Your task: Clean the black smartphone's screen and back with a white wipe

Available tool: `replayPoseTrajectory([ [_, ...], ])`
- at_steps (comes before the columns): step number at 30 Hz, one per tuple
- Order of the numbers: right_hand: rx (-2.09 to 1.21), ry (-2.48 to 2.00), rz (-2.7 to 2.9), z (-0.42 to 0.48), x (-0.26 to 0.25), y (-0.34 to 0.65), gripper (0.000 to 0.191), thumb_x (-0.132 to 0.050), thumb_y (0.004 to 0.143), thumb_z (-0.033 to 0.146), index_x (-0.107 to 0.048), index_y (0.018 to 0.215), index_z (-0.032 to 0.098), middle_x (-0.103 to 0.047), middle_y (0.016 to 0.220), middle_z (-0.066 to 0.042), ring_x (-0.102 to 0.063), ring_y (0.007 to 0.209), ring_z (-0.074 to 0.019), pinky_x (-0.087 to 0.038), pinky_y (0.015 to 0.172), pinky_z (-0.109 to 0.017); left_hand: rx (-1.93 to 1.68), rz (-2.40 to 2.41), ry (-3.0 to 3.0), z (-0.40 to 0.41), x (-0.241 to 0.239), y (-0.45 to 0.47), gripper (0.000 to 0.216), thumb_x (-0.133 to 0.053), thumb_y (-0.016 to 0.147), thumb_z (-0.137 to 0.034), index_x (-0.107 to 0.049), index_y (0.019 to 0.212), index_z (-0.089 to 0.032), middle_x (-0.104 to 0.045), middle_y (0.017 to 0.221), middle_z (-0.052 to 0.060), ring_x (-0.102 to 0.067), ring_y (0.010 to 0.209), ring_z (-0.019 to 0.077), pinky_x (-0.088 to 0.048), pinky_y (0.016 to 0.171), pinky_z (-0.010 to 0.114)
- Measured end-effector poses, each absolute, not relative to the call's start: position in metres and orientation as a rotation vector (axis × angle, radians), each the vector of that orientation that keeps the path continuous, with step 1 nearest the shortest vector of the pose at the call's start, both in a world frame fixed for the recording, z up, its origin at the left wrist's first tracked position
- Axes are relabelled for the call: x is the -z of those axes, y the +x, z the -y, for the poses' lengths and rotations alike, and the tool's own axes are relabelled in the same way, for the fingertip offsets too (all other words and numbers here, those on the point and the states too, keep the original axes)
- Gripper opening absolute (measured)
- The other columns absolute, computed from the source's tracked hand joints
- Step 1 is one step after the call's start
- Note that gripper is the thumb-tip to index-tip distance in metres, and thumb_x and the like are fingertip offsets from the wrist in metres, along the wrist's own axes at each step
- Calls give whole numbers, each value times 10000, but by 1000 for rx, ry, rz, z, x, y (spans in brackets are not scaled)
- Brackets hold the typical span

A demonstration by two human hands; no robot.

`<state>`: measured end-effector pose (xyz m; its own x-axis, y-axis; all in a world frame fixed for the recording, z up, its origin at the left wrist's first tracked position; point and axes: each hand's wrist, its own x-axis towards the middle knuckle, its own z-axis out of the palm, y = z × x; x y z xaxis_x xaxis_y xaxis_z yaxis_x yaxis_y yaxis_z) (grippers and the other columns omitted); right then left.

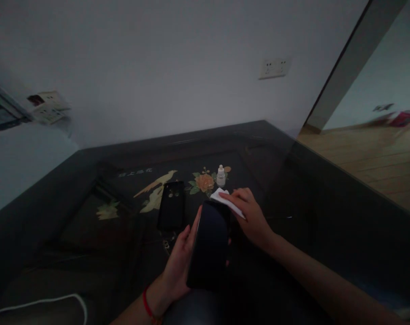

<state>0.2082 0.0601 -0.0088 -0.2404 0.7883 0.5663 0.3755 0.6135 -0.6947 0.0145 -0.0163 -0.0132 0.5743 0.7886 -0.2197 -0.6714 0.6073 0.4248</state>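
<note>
My left hand (178,266) is wrapped round a dark smartphone (210,246), gripping it by its long edges with the black screen facing up. A folded white cloth or tissue (227,201) is pinched in my right hand (249,212), at the phone's top right corner; whether it touches the glass I cannot tell. Behind the phone a small white dropper bottle (221,176) stands upright on the table. To the left lies a black phone case (171,205) with camera cutouts, and a small strap or charm (166,246) sits at its lower end.
The dark glossy table (293,180) bears a printed flower (204,182) and bird (156,192). A white cable (56,299) curves at the lower left. A wall with a socket (273,68) rises behind, and a wooden floor (354,158) shows at right.
</note>
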Motion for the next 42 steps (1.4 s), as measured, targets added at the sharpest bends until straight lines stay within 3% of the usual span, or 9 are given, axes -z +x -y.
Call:
replayPoseTrajectory([
  [7, 272, -739, 2284, -38, 3, 194, 304, -421, 929, 133, -610, 1167, 132, -610, 872, -47, -496, 905, -195, -284, 1104, -473, -765, -367, 199, 22, 15, 20, 545, -289, 923, -504, -285, 1449, -359, -579, 1307, 46, -512, 1196, 287, -286, 1036, 507],
  [10, 299, -613, 2379, -37, 2, 196, 326, -358, 950, 135, -603, 1166, 131, -626, 898, -41, -510, 907, -187, -274, 1121, -460, -770, -385, 193, 21, 16, 18, 563, -285, 918, -522, -348, 1433, -305, -583, 1298, 68, -502, 1204, 294, -274, 1044, 493],
  [15, 366, -810, 2254, -39, 6, 201, 318, -387, 934, 115, -594, 1176, 116, -618, 864, -60, -497, 889, -198, -360, 1065, -466, -828, -409, 206, 19, 11, 18, 512, -237, 932, -519, -318, 1424, -403, -578, 1307, 6, -505, 1208, 267, -257, 1053, 494],
  [20, 275, -512, 2437, -30, 7, 193, 343, -364, 937, 165, -593, 1174, 68, -639, 943, -75, -516, 917, -198, -343, 1085, -446, -818, -426, 217, 16, 8, 19, 591, -301, 910, -514, -338, 1444, -262, -586, 1297, 77, -513, 1195, 300, -260, 1061, 459],
  [25, 351, -813, 2263, -35, 8, 197, 331, -378, 936, 128, -580, 1199, 123, -626, 886, -58, -504, 891, -195, -365, 1062, -450, -850, -428, 237, 17, 13, 15, 557, -306, 909, -543, -255, 1446, -406, -637, 1233, 32, -578, 1121, 296, -305, 1009, 523],
  [29, 279, -504, 2405, -21, 12, 186, 307, -392, 934, 150, -609, 1148, 115, -625, 911, -55, -520, 891, -182, -342, 1082, -442, -893, -515, 186, 17, 17, 13, 599, -323, 918, -505, -206, 1477, -325, -705, 1066, 20, -646, 973, 210, -362, 992, 379],
  [32, 274, -339, 2435, -19, 14, 183, 297, -392, 936, 135, -623, 1121, 118, -624, 922, -42, -527, 877, -156, -333, 1096, -402, -935, -552, 189, 15, 16, 13, 599, -300, 917, -506, -197, 1480, -328, -641, 1223, 29, -611, 1059, 231, -342, 1020, 390],
  [38, 343, -802, 2257, -35, 15, 196, 326, -403, 924, 93, -585, 1194, 83, -609, 878, -79, -513, 892, -200, -398, 1037, -459, -944, -464, 257, 13, 11, 11, 568, -245, 917, -537, -146, 1465, -422, -465, 1435, -12, -447, 1280, 270, -227, 1078, 512],
  [42, 273, -272, 2446, -16, 17, 180, 298, -395, 935, 118, -638, 1107, 124, -623, 888, -27, -526, 891, -149, -352, 1092, -413, -941, -492, 257, 12, 13, 9, 569, -278, 916, -521, -186, 1464, -403, -479, 1423, -1, -468, 1267, 254, -245, 1088, 449],
])
